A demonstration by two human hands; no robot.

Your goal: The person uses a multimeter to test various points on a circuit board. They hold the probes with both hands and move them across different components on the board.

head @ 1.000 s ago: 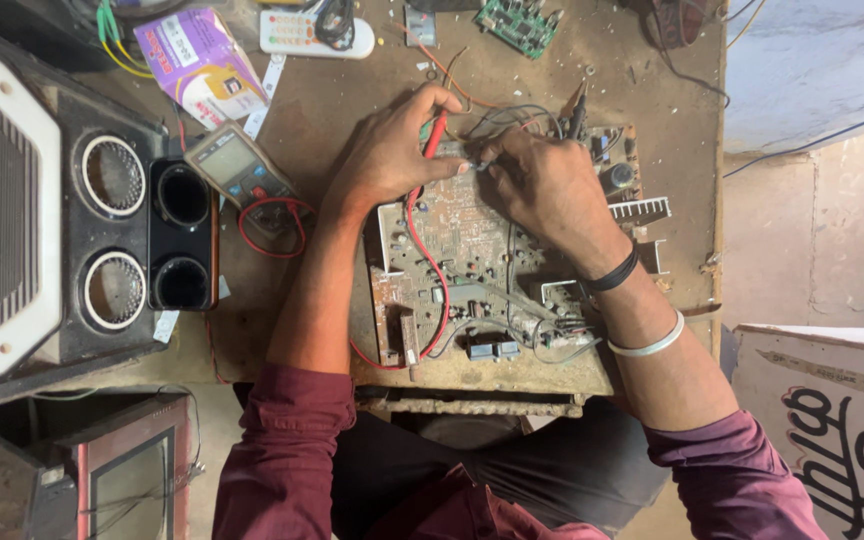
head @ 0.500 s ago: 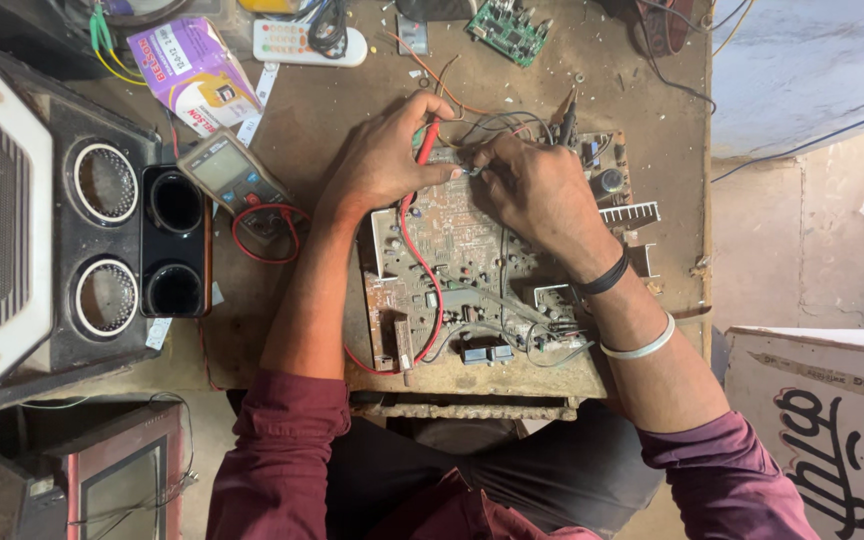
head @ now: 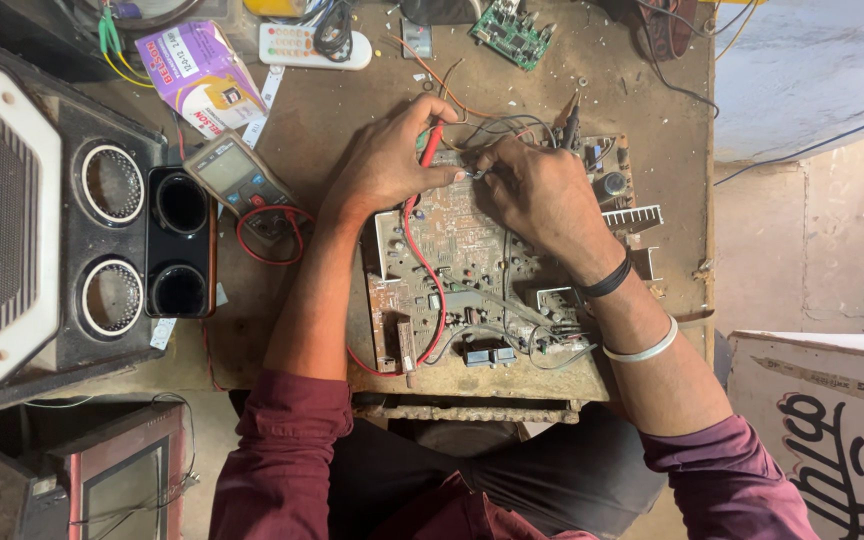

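Right now both hands meet over the far edge of a bare circuit board (head: 472,270) that lies flat on the brown worktop (head: 332,130), close to the person's body. The left hand (head: 387,165) is curled shut around a red probe (head: 430,150), tip down on the board, and its red lead (head: 414,260) loops back across the board. The right hand (head: 537,190) is closed too, fingers pinched near the same spot; it seems to hold a thin dark probe, but what it grips is hidden behind the knuckles, so I cannot tell for sure. A multimeter (head: 237,175) sits left of the board, well within sight, with red wire coiled beside it.

As I judge it, the step is a reading taken across two points. To do it well, each tip should rest on one solder pad only, held steep so it cannot slip and bridge to a neighbour. Heels of the hands braced on the board's edge would keep the tips quiet. The meter lies face up, so a glance left is enough; the hands need not move. The red lead crosses tall parts near the heatsink (head: 632,218), and slack there keeps it from tugging the probe.

A speaker box (head: 62,230), a remote (head: 312,45) and a small green board (head: 512,32) lie clear of the work.
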